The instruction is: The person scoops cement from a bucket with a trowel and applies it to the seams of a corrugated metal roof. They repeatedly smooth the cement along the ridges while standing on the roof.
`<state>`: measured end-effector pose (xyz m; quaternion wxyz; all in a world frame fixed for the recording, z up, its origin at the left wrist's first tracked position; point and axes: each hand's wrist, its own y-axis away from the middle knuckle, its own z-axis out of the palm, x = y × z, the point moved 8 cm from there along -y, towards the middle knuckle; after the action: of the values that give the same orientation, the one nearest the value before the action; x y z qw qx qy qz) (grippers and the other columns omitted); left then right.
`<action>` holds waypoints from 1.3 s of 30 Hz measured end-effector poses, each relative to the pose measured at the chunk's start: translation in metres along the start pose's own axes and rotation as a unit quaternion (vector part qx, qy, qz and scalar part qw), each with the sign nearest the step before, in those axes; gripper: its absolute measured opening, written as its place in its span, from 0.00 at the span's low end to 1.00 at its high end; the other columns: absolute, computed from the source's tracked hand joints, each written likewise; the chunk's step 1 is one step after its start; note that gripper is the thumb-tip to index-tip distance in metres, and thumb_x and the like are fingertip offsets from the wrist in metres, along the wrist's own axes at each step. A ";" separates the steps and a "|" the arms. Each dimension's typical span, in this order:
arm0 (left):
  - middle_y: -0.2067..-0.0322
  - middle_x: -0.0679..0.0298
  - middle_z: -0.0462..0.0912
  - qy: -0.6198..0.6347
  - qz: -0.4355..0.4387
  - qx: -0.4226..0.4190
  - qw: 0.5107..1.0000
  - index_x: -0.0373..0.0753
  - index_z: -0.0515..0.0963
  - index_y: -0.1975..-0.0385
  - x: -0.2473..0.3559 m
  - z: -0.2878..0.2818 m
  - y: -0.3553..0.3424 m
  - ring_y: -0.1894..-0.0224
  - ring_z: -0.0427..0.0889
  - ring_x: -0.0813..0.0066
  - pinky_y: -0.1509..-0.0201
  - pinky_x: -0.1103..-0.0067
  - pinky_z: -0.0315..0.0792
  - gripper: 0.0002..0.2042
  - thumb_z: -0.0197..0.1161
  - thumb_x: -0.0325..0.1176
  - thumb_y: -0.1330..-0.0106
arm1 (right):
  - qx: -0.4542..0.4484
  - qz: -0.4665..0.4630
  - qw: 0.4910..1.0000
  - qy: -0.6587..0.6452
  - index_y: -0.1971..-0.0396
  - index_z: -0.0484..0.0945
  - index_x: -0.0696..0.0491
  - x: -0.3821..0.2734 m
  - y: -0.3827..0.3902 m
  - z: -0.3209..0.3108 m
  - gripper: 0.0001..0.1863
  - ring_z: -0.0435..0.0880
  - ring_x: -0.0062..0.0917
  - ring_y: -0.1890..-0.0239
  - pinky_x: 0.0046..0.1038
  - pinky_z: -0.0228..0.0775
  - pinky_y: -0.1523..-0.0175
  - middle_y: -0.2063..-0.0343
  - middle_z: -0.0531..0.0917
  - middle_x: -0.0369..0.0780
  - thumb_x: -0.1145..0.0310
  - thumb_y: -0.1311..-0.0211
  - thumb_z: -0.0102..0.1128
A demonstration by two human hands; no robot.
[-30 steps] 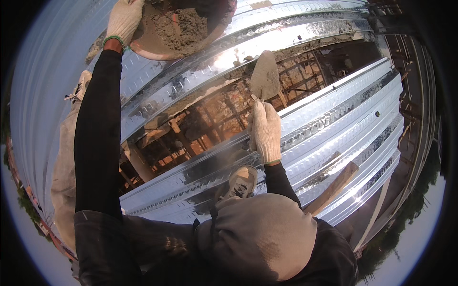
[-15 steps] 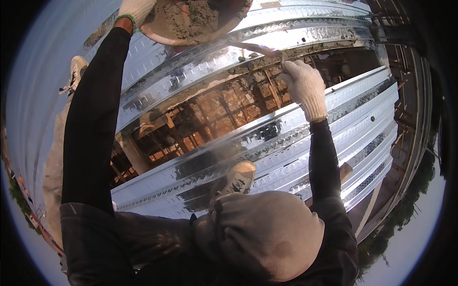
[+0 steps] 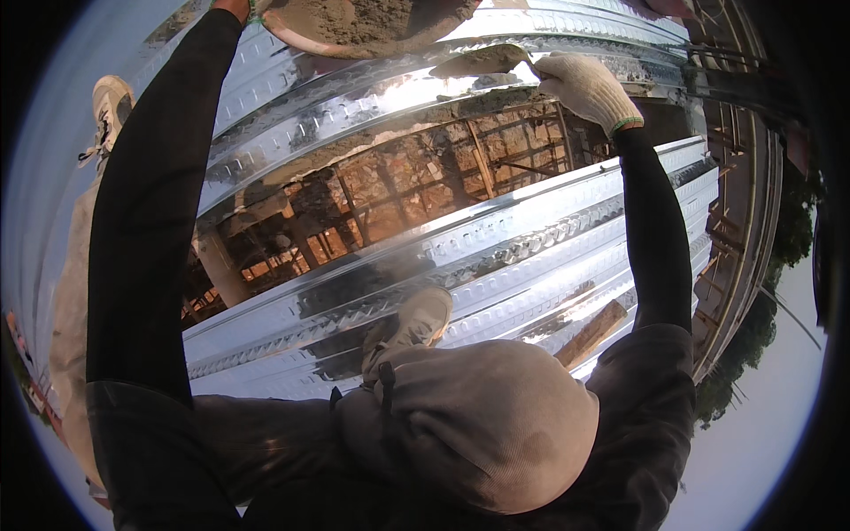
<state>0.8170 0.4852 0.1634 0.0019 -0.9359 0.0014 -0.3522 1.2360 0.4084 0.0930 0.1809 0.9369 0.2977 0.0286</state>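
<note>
My right hand (image 3: 589,91), in a white knit glove with a green cuff edge, is closed round the handle of a trowel (image 3: 478,60). Grey mortar lies on the blade, which points left over the shiny metal decking (image 3: 354,115). At the top edge, left of centre, a shallow reddish pan (image 3: 310,41) holds a heap of wet mortar (image 3: 372,19). My left hand (image 3: 254,9) is beside the pan's left rim; only the wrist and a bit of glove cuff show, and its fingers are out of the picture.
A long gap runs diagonally between decking sheets, with rebar and a rubble-strewn level (image 3: 398,168) below. Mortar lines its far edge. A wood offcut (image 3: 591,334) lies on the near sheets (image 3: 496,239). Wooden framing (image 3: 726,221) borders the right. A beige cloth-covered shape (image 3: 487,425) blocks the lower middle.
My right hand has moved up and to the right with the trowel, whose mortar-covered face now shows. The pan and my left hand sit higher in the picture, the hand mostly cut off.
</note>
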 end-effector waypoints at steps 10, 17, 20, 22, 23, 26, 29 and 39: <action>0.57 0.60 0.89 0.006 -0.015 0.002 1.000 0.34 0.82 0.40 -0.024 -0.004 -0.020 0.60 0.86 0.73 0.53 0.72 0.80 0.21 0.63 0.45 0.20 | 0.181 0.318 0.623 -0.691 0.49 0.85 0.60 -0.070 0.132 0.100 0.22 0.79 0.18 0.72 0.21 0.71 0.69 0.68 0.83 0.34 0.53 0.13 0.59; 0.57 0.61 0.89 0.054 -0.023 -0.015 0.998 0.34 0.82 0.41 -0.049 0.018 -0.059 0.61 0.86 0.74 0.54 0.72 0.80 0.20 0.63 0.44 0.19 | 0.280 0.419 0.386 -0.773 0.45 0.83 0.58 -0.100 0.140 0.168 0.24 0.83 0.20 0.70 0.27 0.82 0.64 0.66 0.84 0.34 0.49 0.14 0.60; 0.60 0.62 0.88 0.047 0.009 0.019 0.999 0.31 0.81 0.43 -0.038 0.010 -0.049 0.66 0.86 0.75 0.61 0.71 0.83 0.18 0.64 0.41 0.19 | 0.262 0.427 0.403 -0.766 0.60 0.82 0.55 -0.107 0.125 0.163 0.21 0.79 0.25 0.77 0.32 0.74 0.71 0.72 0.82 0.35 0.51 0.17 0.56; 0.57 0.61 0.88 0.042 0.026 0.008 0.999 0.30 0.81 0.42 -0.041 0.014 -0.052 0.62 0.87 0.74 0.56 0.71 0.83 0.19 0.64 0.41 0.20 | 0.248 0.429 0.431 -0.754 0.64 0.82 0.56 -0.116 0.118 0.169 0.21 0.78 0.25 0.78 0.33 0.72 0.73 0.75 0.81 0.35 0.53 0.19 0.55; 0.56 0.60 0.88 0.034 0.031 0.009 0.999 0.30 0.81 0.42 -0.042 0.010 -0.054 0.60 0.87 0.73 0.53 0.71 0.83 0.19 0.65 0.41 0.20 | 0.240 0.423 0.430 -0.761 0.65 0.82 0.56 -0.124 0.112 0.170 0.21 0.78 0.25 0.78 0.33 0.72 0.73 0.76 0.80 0.35 0.54 0.20 0.54; 0.54 0.59 0.88 0.043 0.029 -0.004 0.999 0.30 0.81 0.42 -0.042 0.014 -0.061 0.56 0.86 0.71 0.48 0.71 0.82 0.20 0.65 0.41 0.20 | 0.220 0.422 0.437 -0.763 0.68 0.80 0.58 -0.154 0.109 0.159 0.23 0.79 0.26 0.78 0.36 0.75 0.71 0.78 0.79 0.36 0.54 0.20 0.53; 0.55 0.59 0.88 0.042 0.033 0.005 0.999 0.30 0.81 0.42 -0.043 0.011 -0.060 0.58 0.86 0.72 0.51 0.72 0.82 0.20 0.65 0.41 0.21 | 0.149 0.424 0.505 -0.737 0.68 0.81 0.64 -0.178 0.112 0.141 0.28 0.86 0.39 0.73 0.41 0.81 0.59 0.73 0.84 0.49 0.54 0.17 0.48; 0.61 0.63 0.87 0.045 0.015 -0.001 0.999 0.32 0.81 0.46 -0.047 0.012 -0.058 0.63 0.85 0.76 0.57 0.73 0.81 0.16 0.65 0.40 0.20 | 0.119 0.320 0.805 -0.485 0.55 0.91 0.64 -0.069 0.118 0.167 0.29 0.93 0.45 0.61 0.46 0.83 0.48 0.67 0.91 0.52 0.48 0.23 0.59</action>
<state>0.7898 0.5433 0.1238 0.0064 -0.9188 0.0156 -0.3943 1.2709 0.2260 -0.0171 0.1690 0.8850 -0.1446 -0.4090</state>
